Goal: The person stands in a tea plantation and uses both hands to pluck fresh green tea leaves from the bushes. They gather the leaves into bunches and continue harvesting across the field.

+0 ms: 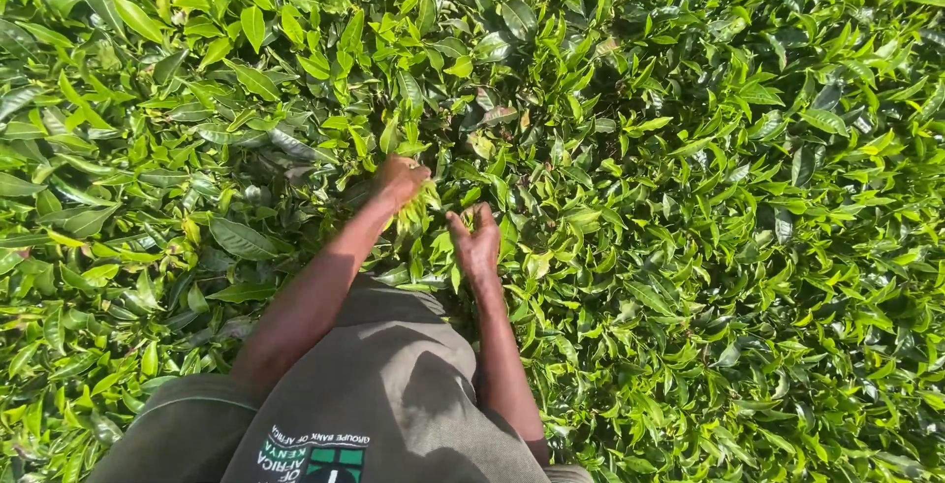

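— What is being seen, nearest first?
— A grey shirt (384, 394) is being worn; beyond it, a bunch of leaves (418, 209) is being clamped in the left hand (399, 183).
— And the right hand (477, 242)?
— Fingers are being held apart over the bushes (709, 197). Leaves could be dropped if the grip is loosened.

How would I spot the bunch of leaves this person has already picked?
A green bush fills the view, and two bare arms reach into it from the bottom. Follow the left hand: the picked leaves hang from its closed fist. Unlike the leaves around them, they droop in a loose yellow-green tuft.
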